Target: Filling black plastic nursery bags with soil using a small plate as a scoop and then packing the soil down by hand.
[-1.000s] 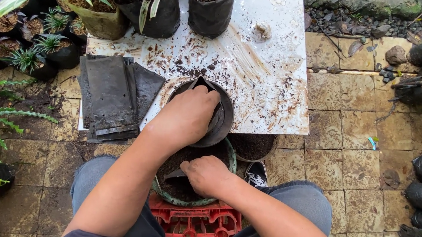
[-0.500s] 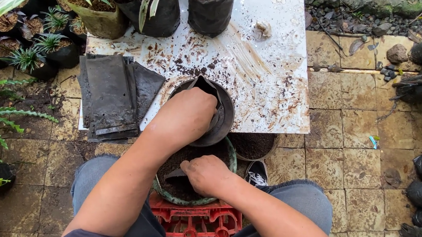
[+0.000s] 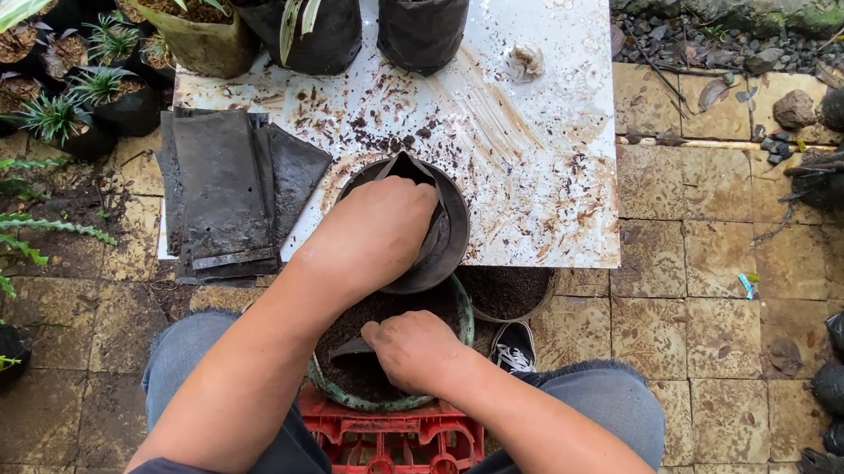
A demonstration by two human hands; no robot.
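Hands at a grow bag and a soil basin

A stack of flat bags [image 3: 229, 197] lay well left of the left hand [image 3: 374, 233], whose fingers were curled around the rim of a black grow bag [image 3: 440, 230] on the white board [image 3: 540, 146]. Just below them, the right hand [image 3: 415, 350] dug into the green basin [image 3: 387, 365], fingers bent on a scoop [image 3: 353, 350] in the soil
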